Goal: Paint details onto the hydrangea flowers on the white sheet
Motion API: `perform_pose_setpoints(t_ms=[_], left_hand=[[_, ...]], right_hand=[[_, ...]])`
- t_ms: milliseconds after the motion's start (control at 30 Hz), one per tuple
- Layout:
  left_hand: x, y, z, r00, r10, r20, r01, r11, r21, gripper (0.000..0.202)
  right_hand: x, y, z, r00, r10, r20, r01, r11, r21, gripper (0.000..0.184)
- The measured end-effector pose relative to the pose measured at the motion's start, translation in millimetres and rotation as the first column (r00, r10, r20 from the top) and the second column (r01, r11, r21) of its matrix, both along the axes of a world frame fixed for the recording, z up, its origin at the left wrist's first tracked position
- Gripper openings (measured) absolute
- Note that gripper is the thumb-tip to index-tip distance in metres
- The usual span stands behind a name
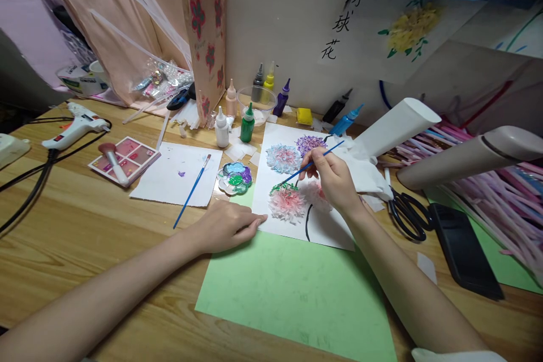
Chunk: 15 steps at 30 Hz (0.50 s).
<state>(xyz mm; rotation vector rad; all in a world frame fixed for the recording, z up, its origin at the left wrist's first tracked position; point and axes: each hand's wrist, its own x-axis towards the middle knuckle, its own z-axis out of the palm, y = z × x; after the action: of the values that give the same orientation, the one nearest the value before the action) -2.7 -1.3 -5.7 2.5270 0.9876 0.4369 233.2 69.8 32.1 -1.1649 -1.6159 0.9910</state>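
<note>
My right hand (328,175) is closed around a thin blue paintbrush (324,154), its tip at green paint along the upper edge of a pink paper flower (287,203). That flower is on a white sheet (331,232) with a light-blue flower (282,157), a purple one (311,143) and another pink one partly behind my right hand. My left hand (231,225) lies at the sheet's left edge with its index finger stretched onto the paper and holds nothing. Just above it sits a flower-shaped palette (235,179) with green, blue and purple paint.
A second brush (193,189) lies across a white paper (146,184). Paint bottles (247,123) stand along the back. A glue gun (76,124) and a makeup palette (125,161) are at left; black scissors (409,212), a phone (464,249) and pipe cleaners (504,203) at right. Green paper (297,294) lies in front.
</note>
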Motion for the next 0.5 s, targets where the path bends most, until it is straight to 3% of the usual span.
perform_pose_setpoints(t_ms=[500], left_hand=[[0.3,0.4,0.1,1.0,0.007,-0.024,-0.007,1.0,-0.001,0.041]], right_hand=[[0.3,-2.6,1.9,0.999,-0.032,0.039,0.03,0.998,0.052,0.039]])
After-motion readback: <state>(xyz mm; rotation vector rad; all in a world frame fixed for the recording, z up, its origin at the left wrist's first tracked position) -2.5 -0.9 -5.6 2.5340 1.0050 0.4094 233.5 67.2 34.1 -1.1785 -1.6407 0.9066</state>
